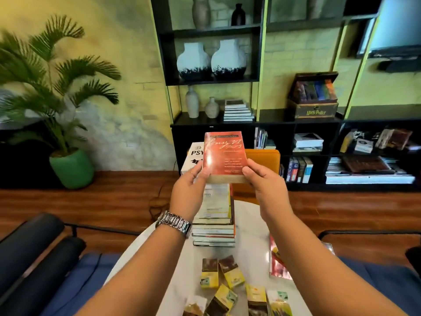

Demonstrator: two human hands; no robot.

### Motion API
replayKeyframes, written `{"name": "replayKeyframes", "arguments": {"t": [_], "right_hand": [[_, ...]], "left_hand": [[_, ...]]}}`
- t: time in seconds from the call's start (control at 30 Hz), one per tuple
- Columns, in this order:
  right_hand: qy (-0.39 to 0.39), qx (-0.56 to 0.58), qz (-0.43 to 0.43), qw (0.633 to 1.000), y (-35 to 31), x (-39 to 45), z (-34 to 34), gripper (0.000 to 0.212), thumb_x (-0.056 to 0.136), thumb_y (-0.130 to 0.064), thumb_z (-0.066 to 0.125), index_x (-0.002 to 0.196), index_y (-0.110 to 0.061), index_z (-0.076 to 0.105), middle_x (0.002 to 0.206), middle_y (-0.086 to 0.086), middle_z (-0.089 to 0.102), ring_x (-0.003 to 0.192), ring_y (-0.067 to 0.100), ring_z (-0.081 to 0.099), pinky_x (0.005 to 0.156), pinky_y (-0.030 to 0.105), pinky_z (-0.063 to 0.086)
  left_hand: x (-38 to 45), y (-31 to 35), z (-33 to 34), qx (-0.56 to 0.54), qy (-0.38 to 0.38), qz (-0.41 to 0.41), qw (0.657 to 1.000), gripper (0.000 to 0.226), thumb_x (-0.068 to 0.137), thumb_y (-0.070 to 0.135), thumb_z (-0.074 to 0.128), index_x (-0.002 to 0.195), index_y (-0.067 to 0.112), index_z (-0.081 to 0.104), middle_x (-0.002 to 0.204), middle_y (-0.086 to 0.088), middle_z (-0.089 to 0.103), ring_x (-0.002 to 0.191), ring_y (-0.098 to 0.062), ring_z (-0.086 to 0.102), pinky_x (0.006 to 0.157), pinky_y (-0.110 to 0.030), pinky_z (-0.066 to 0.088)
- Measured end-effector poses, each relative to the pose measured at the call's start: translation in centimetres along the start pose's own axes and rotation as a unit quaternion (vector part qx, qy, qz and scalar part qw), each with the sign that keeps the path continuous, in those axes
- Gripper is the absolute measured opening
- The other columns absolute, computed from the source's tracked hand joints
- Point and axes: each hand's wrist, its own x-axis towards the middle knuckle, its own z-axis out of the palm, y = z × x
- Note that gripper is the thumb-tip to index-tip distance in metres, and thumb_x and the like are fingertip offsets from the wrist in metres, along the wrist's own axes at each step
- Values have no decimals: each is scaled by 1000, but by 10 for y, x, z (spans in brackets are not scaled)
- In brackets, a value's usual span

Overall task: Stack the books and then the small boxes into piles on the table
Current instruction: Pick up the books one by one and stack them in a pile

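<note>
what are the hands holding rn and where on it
Both hands hold one red paperback book by its near bottom corners: left hand at the left corner, right hand at the right, above the book pile.

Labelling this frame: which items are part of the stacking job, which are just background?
Job: red book gripped by left hand and right hand; book pile; small boxes; book at table's right edge; table.

Background: potted palm; shelf vases; Harry Potter chest; orange chair.
</note>
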Motion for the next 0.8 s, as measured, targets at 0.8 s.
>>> {"name": "replayKeyframes", "arguments": {"t": [0.8], "right_hand": [[26, -244, -9, 969, 53, 105, 63, 33, 93, -38, 57, 122, -26, 64, 110, -13, 68, 101, 7, 63, 86, 32, 53]], "left_hand": [[115, -41, -23, 189, -32, -9, 981, 46, 99, 37, 42, 140, 18, 46, 143, 0, 48, 126, -19, 48, 94, -26, 38]]}}
